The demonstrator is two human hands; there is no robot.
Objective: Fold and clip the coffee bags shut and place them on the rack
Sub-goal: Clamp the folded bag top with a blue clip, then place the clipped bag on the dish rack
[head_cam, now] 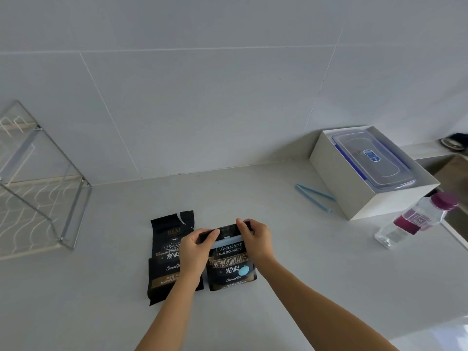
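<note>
Just below the frame's centre, the left hand and right hand each pinch an end of the folded top edge of a black coffee bag lying on the white countertop, with a pale blue clip across it just under the fold. A second coffee bag, its top edge torn open, lies touching its left side. Bare counter separates them from the wire rack at left and, at right, the spare clip, white box and purple-capped bottle.
</note>
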